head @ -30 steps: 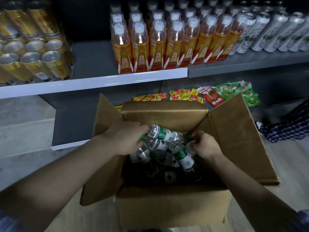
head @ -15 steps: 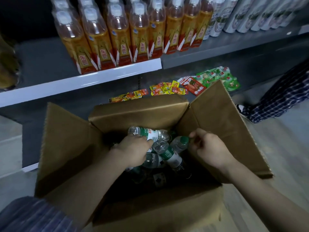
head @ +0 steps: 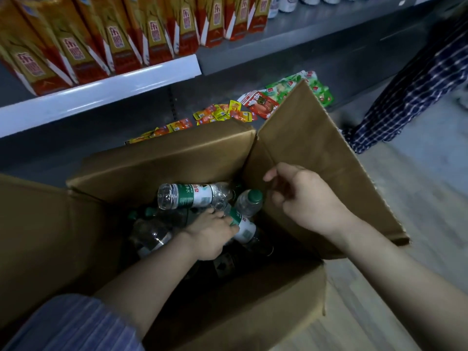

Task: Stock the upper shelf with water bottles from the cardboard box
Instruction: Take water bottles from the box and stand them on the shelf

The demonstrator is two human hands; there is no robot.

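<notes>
Head view: the left hand is down inside the cardboard box, fingers curled round a water bottle lying among others; the right hand hovers above the box's right side, fingers loosely bent, holding nothing; several bottles remain in the box; no water bottles show on the shelf, so stocking looks barely begun.

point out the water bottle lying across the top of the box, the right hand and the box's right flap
water bottle point(head: 187, 196), head view, on its green label
right hand point(head: 307, 200), head view, back of the hand
right flap point(head: 316, 148), head view, bare inner face
</notes>
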